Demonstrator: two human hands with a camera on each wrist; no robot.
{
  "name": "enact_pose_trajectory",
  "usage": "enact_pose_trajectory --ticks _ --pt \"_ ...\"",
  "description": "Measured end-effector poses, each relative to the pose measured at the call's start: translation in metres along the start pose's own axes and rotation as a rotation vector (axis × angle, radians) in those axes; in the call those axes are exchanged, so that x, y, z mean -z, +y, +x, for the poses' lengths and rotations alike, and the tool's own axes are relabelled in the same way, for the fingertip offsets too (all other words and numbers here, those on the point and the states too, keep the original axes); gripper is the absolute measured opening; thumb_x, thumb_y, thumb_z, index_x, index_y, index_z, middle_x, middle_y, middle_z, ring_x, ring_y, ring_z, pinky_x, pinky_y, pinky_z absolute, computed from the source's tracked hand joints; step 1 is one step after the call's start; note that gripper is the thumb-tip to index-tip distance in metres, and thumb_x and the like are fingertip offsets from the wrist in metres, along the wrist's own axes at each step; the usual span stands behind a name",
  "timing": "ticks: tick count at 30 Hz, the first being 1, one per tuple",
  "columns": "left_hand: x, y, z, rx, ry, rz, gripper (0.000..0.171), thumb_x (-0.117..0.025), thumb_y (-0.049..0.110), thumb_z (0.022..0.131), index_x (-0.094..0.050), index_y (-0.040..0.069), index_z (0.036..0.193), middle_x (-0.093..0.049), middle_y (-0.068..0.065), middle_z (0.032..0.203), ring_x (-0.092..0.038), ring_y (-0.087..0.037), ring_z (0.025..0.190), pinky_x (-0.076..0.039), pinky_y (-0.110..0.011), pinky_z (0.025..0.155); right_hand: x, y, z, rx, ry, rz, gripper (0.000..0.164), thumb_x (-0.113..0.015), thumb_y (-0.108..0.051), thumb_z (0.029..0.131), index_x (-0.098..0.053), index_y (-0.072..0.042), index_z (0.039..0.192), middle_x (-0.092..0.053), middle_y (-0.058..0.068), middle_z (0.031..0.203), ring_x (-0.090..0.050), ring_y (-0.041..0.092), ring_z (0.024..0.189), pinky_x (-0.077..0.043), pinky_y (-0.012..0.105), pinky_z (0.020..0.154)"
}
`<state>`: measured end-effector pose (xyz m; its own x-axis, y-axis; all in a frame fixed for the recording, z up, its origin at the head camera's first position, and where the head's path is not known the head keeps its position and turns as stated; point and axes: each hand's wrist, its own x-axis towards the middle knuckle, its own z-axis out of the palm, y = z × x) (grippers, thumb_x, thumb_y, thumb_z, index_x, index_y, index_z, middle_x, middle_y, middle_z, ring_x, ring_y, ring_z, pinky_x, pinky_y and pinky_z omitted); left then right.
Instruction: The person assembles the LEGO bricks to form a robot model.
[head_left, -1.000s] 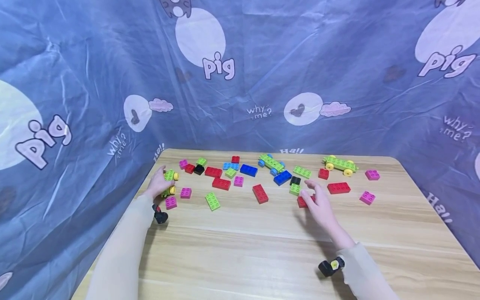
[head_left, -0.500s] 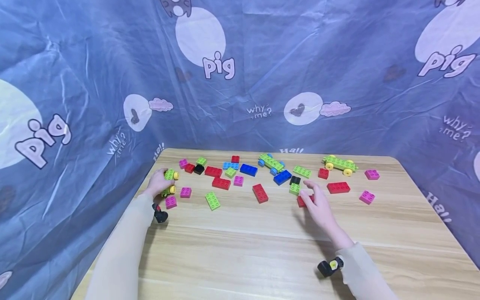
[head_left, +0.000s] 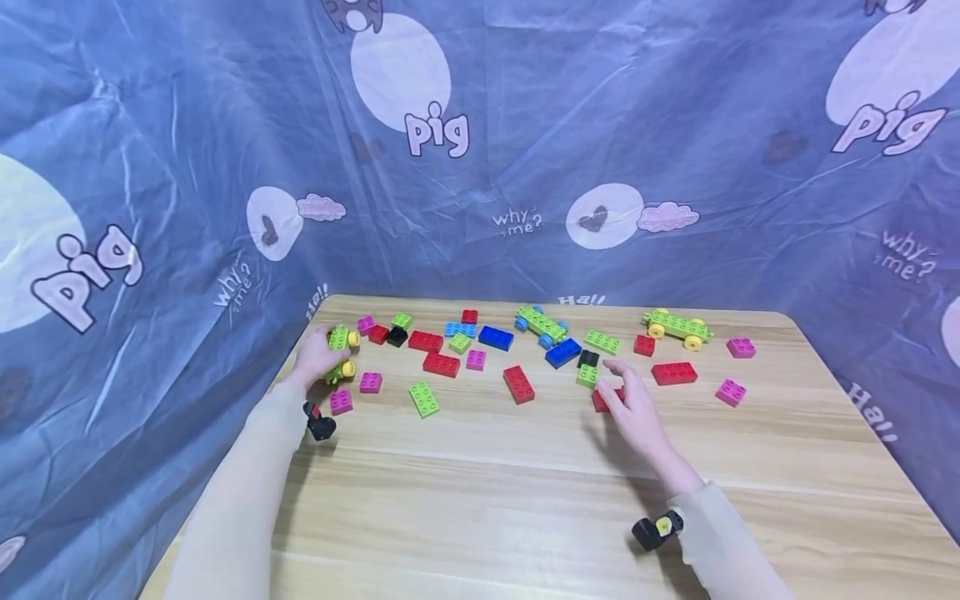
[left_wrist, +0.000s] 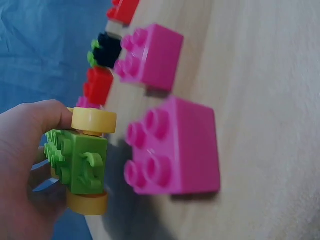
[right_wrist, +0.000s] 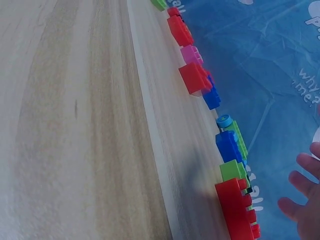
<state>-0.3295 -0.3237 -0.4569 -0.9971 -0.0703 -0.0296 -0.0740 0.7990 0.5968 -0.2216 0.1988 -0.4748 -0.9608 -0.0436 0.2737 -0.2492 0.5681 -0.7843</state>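
Your left hand [head_left: 313, 360] grips the green toy car [left_wrist: 89, 162], so steer it well clear of the pink brick [left_wrist: 194, 150] while your right hand [head_left: 639, 417], fingers apart, holds nothing.

The blocks [left_wrist: 195, 145] and green car [left_wrist: 80, 172] are made of smooth plastic, and a bit of shine can be seen on the blocks. The table [head_left: 450, 500] is marked with wood lines and looks smooth, with a pale shine where light is caught. The sheet [head_left: 480, 167] is made of creased cloth, faintly shiny, and the sleeves [head_left: 236, 492] are made of dull cloth.
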Motion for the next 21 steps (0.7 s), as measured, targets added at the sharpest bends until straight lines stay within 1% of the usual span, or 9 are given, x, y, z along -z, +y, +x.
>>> enact_pose_trajectory --ticks 5,8,10,12,16,21 --pt "0.003 0.015 -0.001 -0.06 0.029 0.01 0.076 -0.071 0.025 0.084 -0.036 -0.006 0.143 -0.048 -0.031 0.131 -0.05 -0.043 0.113 -0.042 -0.053 0.1 0.0 -0.002 0.0 -0.002 -0.008 0.01 0.047 -0.049 -0.02 0.101 -0.039 0.006 0.138 -0.042 0.03 0.14 -0.039 0.043 0.13 -0.03 0.058 0.106" --pt "0.003 0.025 0.0 -0.094 0.048 0.015 0.079 -0.076 0.029 0.081 -0.038 -0.004 0.143 -0.048 -0.031 0.133 -0.048 -0.044 0.118 -0.039 -0.054 0.102 -0.001 -0.004 0.002 -0.001 -0.015 0.007 0.048 -0.049 -0.022 0.101 -0.039 0.006 0.139 -0.042 0.03 0.14 -0.039 0.043 0.13 -0.031 0.058 0.106" --pt "0.003 0.034 0.0 -0.107 0.055 0.022 0.08 -0.076 0.028 0.08 -0.039 -0.004 0.142 -0.047 -0.031 0.134 -0.047 -0.044 0.12 -0.038 -0.055 0.103 -0.002 -0.005 0.003 -0.003 -0.02 0.002 0.049 -0.048 -0.025 0.101 -0.039 0.005 0.139 -0.041 0.03 0.141 -0.039 0.043 0.13 -0.032 0.058 0.106" --pt "0.001 0.042 0.001 -0.13 0.06 0.02 0.077 -0.076 0.024 0.08 -0.04 -0.004 0.142 -0.048 -0.03 0.135 -0.046 -0.044 0.122 -0.038 -0.055 0.104 -0.002 -0.007 0.004 -0.001 -0.024 0.004 0.049 -0.049 -0.024 0.101 -0.038 0.004 0.14 -0.04 0.029 0.143 -0.037 0.043 0.133 -0.03 0.059 0.107" --pt "-0.005 0.061 -0.001 -0.176 0.075 0.004 0.07 -0.073 0.02 0.081 -0.043 -0.003 0.14 -0.049 -0.029 0.135 -0.047 -0.044 0.12 -0.039 -0.055 0.102 -0.003 -0.01 0.005 0.019 -0.024 0.009 0.049 -0.05 -0.021 0.101 -0.037 0.002 0.141 -0.038 0.026 0.146 -0.033 0.042 0.136 -0.027 0.059 0.11" --pt "-0.018 0.085 -0.01 -0.211 0.081 -0.039 0.07 -0.074 0.02 0.081 -0.045 0.0 0.14 -0.05 -0.027 0.135 -0.048 -0.043 0.119 -0.039 -0.054 0.102 -0.007 -0.017 0.003 0.046 -0.052 0.024 0.054 -0.053 -0.02 0.099 -0.033 0.001 0.145 -0.034 0.024 0.15 -0.029 0.041 0.139 -0.024 0.059 0.112"
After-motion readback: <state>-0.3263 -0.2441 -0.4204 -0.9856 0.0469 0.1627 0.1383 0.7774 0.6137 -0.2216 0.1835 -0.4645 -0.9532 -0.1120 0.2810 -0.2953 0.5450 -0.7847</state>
